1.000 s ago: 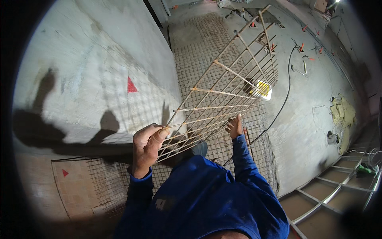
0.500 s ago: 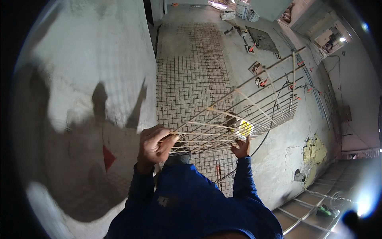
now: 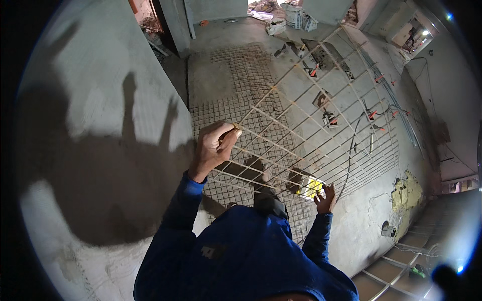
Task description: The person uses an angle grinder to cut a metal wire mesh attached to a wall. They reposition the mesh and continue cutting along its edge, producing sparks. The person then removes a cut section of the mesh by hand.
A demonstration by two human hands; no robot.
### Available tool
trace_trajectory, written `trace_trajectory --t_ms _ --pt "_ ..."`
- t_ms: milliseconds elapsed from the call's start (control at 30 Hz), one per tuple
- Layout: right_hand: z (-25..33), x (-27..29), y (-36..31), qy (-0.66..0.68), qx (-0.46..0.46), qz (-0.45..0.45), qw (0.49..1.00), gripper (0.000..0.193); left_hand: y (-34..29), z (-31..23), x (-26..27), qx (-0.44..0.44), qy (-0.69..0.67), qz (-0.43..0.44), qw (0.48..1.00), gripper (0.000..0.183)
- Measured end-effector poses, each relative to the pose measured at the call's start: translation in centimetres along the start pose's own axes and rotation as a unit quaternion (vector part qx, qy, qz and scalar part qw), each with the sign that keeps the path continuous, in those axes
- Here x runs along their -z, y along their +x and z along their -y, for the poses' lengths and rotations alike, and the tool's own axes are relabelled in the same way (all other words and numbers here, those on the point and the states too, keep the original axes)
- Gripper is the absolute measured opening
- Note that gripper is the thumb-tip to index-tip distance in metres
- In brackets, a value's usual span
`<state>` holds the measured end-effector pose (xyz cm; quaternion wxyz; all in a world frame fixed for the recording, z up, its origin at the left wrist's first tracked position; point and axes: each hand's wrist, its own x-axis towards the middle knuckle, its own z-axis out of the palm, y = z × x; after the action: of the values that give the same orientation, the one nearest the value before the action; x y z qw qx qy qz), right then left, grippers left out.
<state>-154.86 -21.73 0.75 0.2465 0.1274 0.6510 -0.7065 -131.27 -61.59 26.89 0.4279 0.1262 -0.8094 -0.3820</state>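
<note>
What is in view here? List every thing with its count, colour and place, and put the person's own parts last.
wire mesh panel: one, rusty tan, held up in front of the person, running from centre to upper right
mesh sheets on the floor: several overlapping, dark grey, under the held panel
concrete floor: grey, centre
plastered wall: pale grey, left, with shadows of two raised arms
rubble pile: grey-white, top centre
orange markers: several, small, upper right
cable: one, dark, across the floor at right
left hand: closed on the panel's near corner
right hand: fingers spread at the panel's lower edge
sleeves: two, blue, bottom centre
</note>
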Motion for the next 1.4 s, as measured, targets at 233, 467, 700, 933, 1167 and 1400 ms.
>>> trace_trajectory --t_ms 233,467,700,933,1167,1400 --pt "1.2 -11.8 16.1 0.089 0.057 0.052 0.993 0.056 11.2 6.9 -3.9 -0.048 0.076 0.014 0.996 0.010" --pt "6.4 -22.7 25.7 -0.063 0.082 0.189 0.977 0.030 15.3 9.6 -4.4 0.116 0.182 -0.057 0.975 0.002" --pt "9.5 -35.1 34.1 0.149 -0.176 0.231 0.945 0.059 17.1 11.9 -5.1 0.177 0.266 -0.274 0.907 0.006" --pt "11.6 -47.8 39.0 0.079 -0.125 0.403 0.903 0.057 19.7 17.8 -1.3 0.210 0.249 -0.381 0.865 0.015" --pt "18.1 -57.3 46.9 0.090 -0.173 0.407 0.893 0.049 26.4 27.8 0.9 0.218 0.205 -0.427 0.854 0.013" --pt "24.0 -72.9 52.2 0.005 -0.120 0.376 0.919 0.027 37.0 37.0 3.7 0.224 0.190 -0.443 0.847 0.012"
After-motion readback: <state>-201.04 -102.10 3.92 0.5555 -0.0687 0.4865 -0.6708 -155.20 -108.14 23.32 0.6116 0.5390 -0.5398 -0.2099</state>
